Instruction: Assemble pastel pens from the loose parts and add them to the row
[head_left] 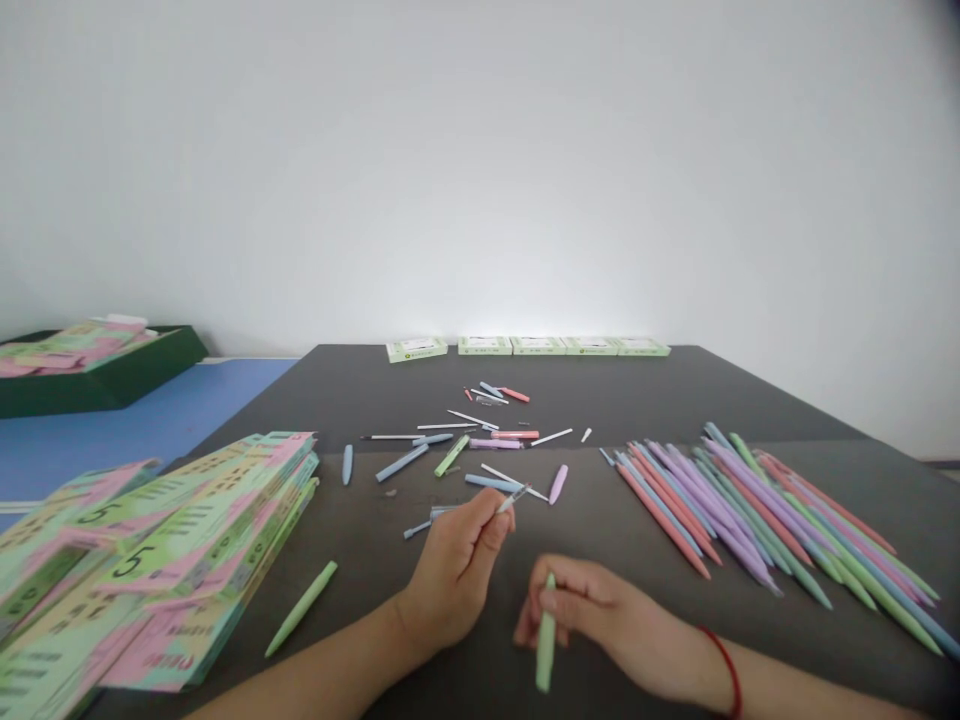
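Note:
My left hand (454, 570) is closed, pinching a thin pale pen refill (514, 497) whose narrow end points up and right. To its right, my right hand (592, 610) has its fingers wrapped round a light green pen barrel (546, 645), held nearly upright with the lower end sticking out toward me. The two pieces are apart. Another green barrel (301, 608) lies on the table left of my left hand. Beyond my hands are scattered pen parts: a purple piece (558, 484), a blue barrel (402, 462), a green piece (451, 455) and several white refills (552, 437).
A wide row of coloured pens (720, 520) lies on the right of the dark table (360, 390). Stacks of printed green and pink packets (187, 540) cover the left. Several flat boxes (540, 346) line the far edge. A dark green tray (150, 370) of packets stands far left.

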